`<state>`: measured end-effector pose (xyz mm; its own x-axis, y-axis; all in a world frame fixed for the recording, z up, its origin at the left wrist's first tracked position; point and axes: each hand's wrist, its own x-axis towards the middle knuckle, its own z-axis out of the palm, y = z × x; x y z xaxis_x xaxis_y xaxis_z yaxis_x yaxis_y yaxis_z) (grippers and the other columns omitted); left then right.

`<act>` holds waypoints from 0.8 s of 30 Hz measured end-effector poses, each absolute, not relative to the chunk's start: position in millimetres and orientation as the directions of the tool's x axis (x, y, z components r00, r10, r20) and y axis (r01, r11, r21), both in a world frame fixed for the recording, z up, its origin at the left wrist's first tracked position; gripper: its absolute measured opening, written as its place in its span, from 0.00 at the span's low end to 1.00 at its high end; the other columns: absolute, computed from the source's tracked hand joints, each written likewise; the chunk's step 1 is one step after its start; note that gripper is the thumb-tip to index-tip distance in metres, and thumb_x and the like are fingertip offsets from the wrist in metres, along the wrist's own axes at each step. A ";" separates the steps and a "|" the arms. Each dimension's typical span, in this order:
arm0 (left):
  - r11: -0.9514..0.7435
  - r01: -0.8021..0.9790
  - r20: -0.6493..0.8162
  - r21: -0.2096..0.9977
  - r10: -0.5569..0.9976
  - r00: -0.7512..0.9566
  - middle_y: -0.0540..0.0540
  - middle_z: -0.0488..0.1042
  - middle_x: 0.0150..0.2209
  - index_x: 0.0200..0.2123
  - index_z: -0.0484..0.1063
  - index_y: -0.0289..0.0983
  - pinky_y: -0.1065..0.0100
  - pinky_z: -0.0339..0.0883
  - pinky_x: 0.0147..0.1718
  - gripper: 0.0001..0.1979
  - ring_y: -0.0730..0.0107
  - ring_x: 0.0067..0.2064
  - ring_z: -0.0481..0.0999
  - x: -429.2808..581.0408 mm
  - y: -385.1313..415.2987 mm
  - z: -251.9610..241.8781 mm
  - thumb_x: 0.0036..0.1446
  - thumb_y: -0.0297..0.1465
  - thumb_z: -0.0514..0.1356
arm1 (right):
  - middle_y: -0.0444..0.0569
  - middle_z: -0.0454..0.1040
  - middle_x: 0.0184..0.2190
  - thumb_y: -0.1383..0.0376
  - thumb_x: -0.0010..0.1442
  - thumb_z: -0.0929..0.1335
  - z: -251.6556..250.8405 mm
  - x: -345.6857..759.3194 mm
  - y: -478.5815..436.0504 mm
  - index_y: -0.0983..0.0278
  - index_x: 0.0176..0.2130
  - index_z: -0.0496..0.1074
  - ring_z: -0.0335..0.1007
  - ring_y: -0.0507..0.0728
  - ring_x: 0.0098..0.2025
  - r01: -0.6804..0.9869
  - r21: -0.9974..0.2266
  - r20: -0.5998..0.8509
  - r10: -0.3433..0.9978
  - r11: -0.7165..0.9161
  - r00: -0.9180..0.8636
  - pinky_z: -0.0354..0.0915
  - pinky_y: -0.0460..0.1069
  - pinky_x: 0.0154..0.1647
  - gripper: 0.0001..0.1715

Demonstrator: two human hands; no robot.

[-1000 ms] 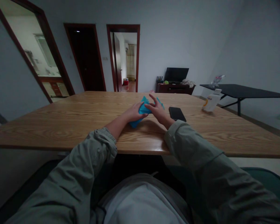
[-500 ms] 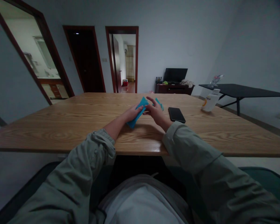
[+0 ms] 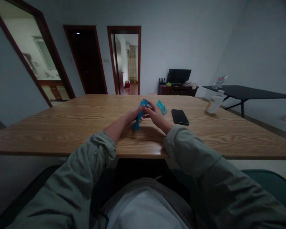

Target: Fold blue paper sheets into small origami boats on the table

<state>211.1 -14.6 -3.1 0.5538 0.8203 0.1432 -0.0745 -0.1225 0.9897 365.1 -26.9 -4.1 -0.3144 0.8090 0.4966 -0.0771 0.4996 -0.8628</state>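
A folded blue piece [image 3: 137, 122], which looks like paper, stands tilted above the near half of the wooden table. My left hand [image 3: 132, 115] grips it from the left, thumb on its near face. From the right, my right hand [image 3: 154, 114] has its fingers closed on the upper part of the same piece. My fingertips partly hide its top. Just beyond my right hand, a smaller teal folded piece [image 3: 162, 107] lies on the table.
On the wooden table [image 3: 90, 127], a black phone [image 3: 180, 117] lies right of my right hand, and a white bottle [image 3: 214, 102] stands farther right. A black table [image 3: 248, 92] is beyond at the right.
The blue piece has turned more upright and looks narrower. My right hand has moved slightly left onto it, its raised fingers now lowered, uncovering more of the teal piece.
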 end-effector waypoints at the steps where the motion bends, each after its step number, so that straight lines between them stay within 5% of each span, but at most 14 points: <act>1: -0.150 -0.056 0.157 0.987 0.823 0.546 0.42 0.73 0.53 0.55 0.68 0.42 0.63 0.66 0.44 0.33 0.55 0.54 0.71 209.4 -13.8 -4.0 0.53 0.57 0.57 | 0.45 0.74 0.42 0.54 0.57 0.67 -4.3 365.0 -26.6 0.53 0.59 0.62 0.74 0.54 0.34 -0.078 -0.863 0.496 0.810 0.498 -0.314 0.74 0.50 0.32 0.32; 7: -0.295 -0.002 0.246 0.956 0.793 0.558 0.39 0.68 0.59 0.60 0.63 0.44 0.59 0.66 0.45 0.34 0.51 0.56 0.70 203.7 -16.6 -3.7 0.52 0.50 0.62 | 0.42 0.73 0.33 0.58 0.53 0.69 -1.7 363.2 -28.9 0.58 0.48 0.66 0.73 0.53 0.33 -0.117 -0.875 0.483 0.845 0.469 -0.227 0.73 0.50 0.33 0.23; 14: -0.313 -0.028 0.296 0.949 0.863 0.409 0.37 0.63 0.62 0.69 0.43 0.41 0.58 0.68 0.48 0.46 0.51 0.56 0.70 204.3 -26.0 3.7 0.52 0.43 0.63 | 0.42 0.72 0.31 0.55 0.52 0.69 -0.3 362.8 -29.7 0.60 0.40 0.65 0.70 0.52 0.30 -0.062 -0.868 0.495 0.849 0.493 -0.185 0.71 0.49 0.32 0.18; 18: -0.331 -0.113 0.350 0.937 0.870 0.347 0.38 0.62 0.63 0.68 0.47 0.36 0.57 0.61 0.58 0.44 0.52 0.60 0.66 201.5 -25.9 7.2 0.52 0.39 0.63 | 0.43 0.71 0.31 0.60 0.50 0.70 0.1 367.0 -23.9 0.61 0.43 0.66 0.67 0.51 0.29 0.090 -0.829 0.544 0.833 0.552 -0.099 0.65 0.45 0.27 0.19; 24: -0.238 -0.304 0.334 0.922 0.888 0.317 0.43 0.72 0.55 0.64 0.55 0.41 0.51 0.65 0.56 0.36 0.53 0.55 0.72 185.1 -23.2 9.4 0.54 0.41 0.61 | 0.42 0.70 0.29 0.62 0.49 0.68 0.9 386.8 -12.8 0.61 0.52 0.65 0.62 0.51 0.25 0.199 -0.847 0.509 0.860 0.493 0.039 0.59 0.44 0.23 0.29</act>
